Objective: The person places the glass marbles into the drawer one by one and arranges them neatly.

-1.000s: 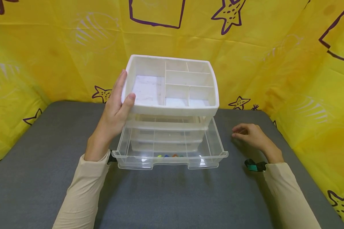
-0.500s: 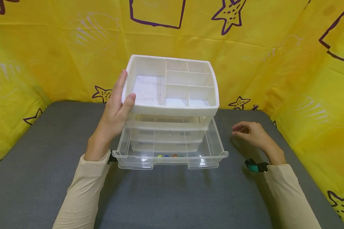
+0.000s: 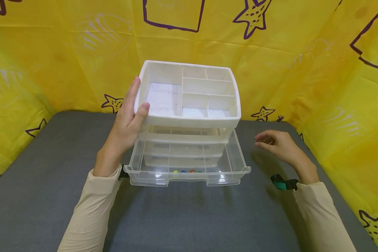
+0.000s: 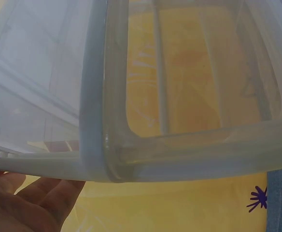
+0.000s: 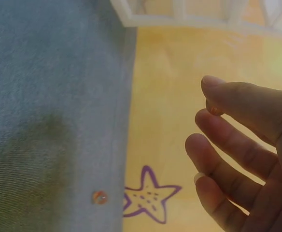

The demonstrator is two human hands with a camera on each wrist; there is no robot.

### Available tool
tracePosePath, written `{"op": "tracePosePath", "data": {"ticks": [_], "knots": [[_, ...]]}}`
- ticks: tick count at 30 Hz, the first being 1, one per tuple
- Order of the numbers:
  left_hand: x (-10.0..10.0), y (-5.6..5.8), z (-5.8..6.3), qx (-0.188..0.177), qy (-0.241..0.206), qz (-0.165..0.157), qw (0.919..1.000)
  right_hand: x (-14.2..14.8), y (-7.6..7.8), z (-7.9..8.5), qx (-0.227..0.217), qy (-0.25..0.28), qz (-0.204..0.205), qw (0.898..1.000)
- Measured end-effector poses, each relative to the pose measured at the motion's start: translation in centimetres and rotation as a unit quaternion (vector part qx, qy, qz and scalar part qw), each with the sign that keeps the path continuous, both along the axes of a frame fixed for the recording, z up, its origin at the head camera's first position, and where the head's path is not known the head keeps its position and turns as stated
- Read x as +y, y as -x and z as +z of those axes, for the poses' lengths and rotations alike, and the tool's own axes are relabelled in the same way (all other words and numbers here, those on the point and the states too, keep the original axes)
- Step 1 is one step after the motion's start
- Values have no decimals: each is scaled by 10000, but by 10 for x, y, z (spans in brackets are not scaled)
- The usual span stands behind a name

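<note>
A white plastic drawer organizer (image 3: 189,122) stands mid-table, its divided top tray facing up. The clear bottom drawer (image 3: 186,178) is pulled out toward me, with several small coloured marbles behind its front wall. My left hand (image 3: 124,120) grips the organizer's left side, thumb over the front corner of the rim; the left wrist view shows its fingers under the frame's edge. Right of the organizer, my right hand (image 3: 278,145) is raised over the table. Between its thumb and index finger it pinches a small orange marble (image 5: 213,108), mostly covered by the fingers.
Another orange marble (image 5: 100,197) lies on the grey tabletop (image 3: 189,224) near its edge, seen in the right wrist view. Yellow cloth (image 3: 82,70) with purple starfish drawings hangs behind and along both sides of the table.
My right hand has risen a little off the table and shifted slightly right, its shadow now apart from it. My left hand, the organizer and the drawer stay in place.
</note>
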State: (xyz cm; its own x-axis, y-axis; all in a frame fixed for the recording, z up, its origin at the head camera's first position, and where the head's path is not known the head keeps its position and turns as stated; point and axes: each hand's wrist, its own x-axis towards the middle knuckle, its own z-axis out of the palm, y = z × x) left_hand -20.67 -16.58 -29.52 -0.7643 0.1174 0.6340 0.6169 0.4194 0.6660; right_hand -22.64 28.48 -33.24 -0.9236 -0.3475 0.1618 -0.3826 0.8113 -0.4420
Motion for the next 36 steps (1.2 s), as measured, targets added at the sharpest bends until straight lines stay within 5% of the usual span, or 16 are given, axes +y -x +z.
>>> {"op": "tracePosePath", "data": {"ticks": [18,36], "knots": [[0,2,-1,16,-43,-34,10000,-16,-19,23,787,344,488,9951],[0,2,-1,19,-79,-35,10000,-34,-39,48,1917,463,952,9757]]}}
